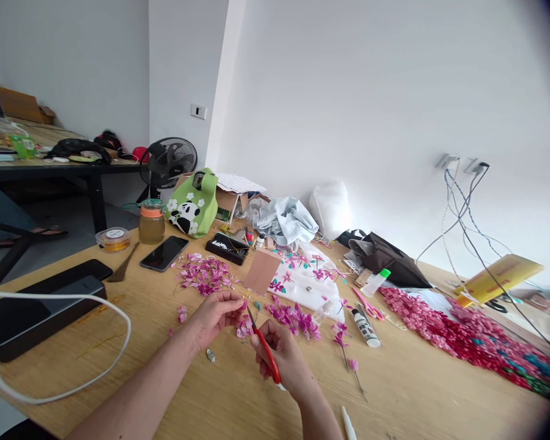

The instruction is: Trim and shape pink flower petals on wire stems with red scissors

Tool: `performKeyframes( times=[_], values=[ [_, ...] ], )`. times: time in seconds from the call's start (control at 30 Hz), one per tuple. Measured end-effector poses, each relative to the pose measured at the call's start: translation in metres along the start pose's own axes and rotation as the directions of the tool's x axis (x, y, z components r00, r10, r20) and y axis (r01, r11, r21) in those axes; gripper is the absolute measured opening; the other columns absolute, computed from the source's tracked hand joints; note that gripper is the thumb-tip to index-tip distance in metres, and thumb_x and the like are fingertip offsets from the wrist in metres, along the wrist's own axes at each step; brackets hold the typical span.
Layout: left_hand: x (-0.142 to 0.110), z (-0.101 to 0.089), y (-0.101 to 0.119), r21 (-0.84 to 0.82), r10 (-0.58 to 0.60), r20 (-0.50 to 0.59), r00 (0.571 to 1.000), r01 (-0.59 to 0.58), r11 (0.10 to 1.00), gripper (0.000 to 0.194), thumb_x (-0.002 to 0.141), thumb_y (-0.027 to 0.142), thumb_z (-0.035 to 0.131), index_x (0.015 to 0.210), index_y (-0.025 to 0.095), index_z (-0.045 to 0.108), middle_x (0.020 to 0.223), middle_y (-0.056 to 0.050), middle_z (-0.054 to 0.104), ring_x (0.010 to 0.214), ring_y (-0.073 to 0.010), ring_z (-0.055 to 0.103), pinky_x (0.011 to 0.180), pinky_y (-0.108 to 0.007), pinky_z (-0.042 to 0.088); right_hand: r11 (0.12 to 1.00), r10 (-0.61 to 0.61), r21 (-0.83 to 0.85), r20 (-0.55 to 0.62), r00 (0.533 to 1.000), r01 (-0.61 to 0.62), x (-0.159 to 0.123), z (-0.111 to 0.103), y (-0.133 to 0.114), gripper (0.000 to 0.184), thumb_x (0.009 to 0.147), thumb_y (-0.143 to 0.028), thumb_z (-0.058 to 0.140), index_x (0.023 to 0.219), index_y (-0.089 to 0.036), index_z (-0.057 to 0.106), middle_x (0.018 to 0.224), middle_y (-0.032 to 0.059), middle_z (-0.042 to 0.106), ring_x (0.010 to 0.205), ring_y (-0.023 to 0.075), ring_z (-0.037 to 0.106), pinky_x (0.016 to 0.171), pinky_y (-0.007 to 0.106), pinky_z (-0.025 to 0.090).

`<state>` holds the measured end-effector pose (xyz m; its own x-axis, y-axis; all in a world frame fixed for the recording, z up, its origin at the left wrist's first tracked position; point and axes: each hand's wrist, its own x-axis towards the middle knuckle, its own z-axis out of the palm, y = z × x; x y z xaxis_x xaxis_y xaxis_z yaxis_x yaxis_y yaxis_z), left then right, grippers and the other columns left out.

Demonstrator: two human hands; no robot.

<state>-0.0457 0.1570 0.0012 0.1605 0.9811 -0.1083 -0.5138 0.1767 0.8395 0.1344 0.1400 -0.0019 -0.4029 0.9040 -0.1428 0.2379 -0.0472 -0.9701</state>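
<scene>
Left forearm (142, 385) angles in over table (224, 400); left hand (213, 318) has fingertips pinched on pink flower (244, 304), probably to steady it and leave it exposed. Right hand (282, 354) wraps red scissors (266, 351), blades aimed at flower; can't tell if blades are apart. Petals (205, 274) piled beyond left hand, likely for easy reach.

The one view looks from the person's head, forward and down over the pale wooden table (238, 391), toward twelve o'clock.
</scene>
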Motion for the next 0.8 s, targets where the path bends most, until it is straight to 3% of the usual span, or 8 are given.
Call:
performKeyframes(
  times=[0.23, 0.4, 0.57, 0.8],
  values=[
    [-0.001, 0.001, 0.001, 0.110, 0.019, -0.014, 1.000, -0.017, 0.994, 0.030, 0.062, 0.037, 0.080, 0.071, 0.013, 0.063, 0.064, -0.004, 0.067, 0.051, -0.0127, 0.060, 0.052, -0.025, 0.048, 0.999, -0.004, 0.036, 0.025, 1.000, 0.003, -0.003, -0.013, 0.000, 0.052, 0.072, -0.066, 0.064, 0.073, -0.019, 0.042, 0.051, -0.0050, 0.054, 0.036, 0.0083, 0.047, 0.034, 0.017, 0.031],
    [0.001, 0.000, -0.001, 0.121, 0.020, -0.046, 0.999, -0.015, 0.993, 0.035, 0.061, 0.039, 0.081, 0.076, 0.014, 0.062, 0.063, -0.004, 0.069, 0.050, -0.0138, 0.062, 0.051, -0.025, 0.049, 0.990, -0.022, 0.137, 0.055, 0.998, 0.014, -0.009, -0.011, -0.008, 0.049, 0.077, -0.064, 0.061, 0.072, -0.019, 0.043, 0.055, -0.0034, 0.054, 0.039, 0.0077, 0.046, 0.036, 0.018, 0.032],
    [0.002, -0.002, -0.002, 0.081, 0.074, -0.007, 0.997, -0.073, 0.994, 0.031, 0.062, 0.034, 0.082, 0.077, 0.012, 0.066, 0.068, -0.005, 0.071, 0.058, -0.0142, 0.065, 0.059, -0.026, 0.052, 0.968, -0.064, 0.247, 0.099, 0.993, 0.038, -0.010, -0.005, -0.009, 0.046, 0.081, -0.061, 0.059, 0.071, -0.019, 0.044, 0.055, -0.0034, 0.053, 0.039, 0.0076, 0.045, 0.037, 0.018, 0.033],
    [0.005, -0.001, -0.001, 0.010, 0.125, -0.048, 0.991, -0.125, 0.992, 0.028, 0.061, 0.032, 0.083, 0.075, 0.013, 0.068, 0.070, -0.003, 0.071, 0.064, -0.0142, 0.066, 0.067, -0.027, 0.054, 0.978, -0.035, 0.208, 0.007, 0.999, 0.032, -0.005, 0.002, -0.008, 0.049, 0.075, -0.063, 0.063, 0.075, -0.019, 0.045, 0.052, -0.0044, 0.054, 0.036, 0.0080, 0.047, 0.034, 0.017, 0.034]
  ],
)
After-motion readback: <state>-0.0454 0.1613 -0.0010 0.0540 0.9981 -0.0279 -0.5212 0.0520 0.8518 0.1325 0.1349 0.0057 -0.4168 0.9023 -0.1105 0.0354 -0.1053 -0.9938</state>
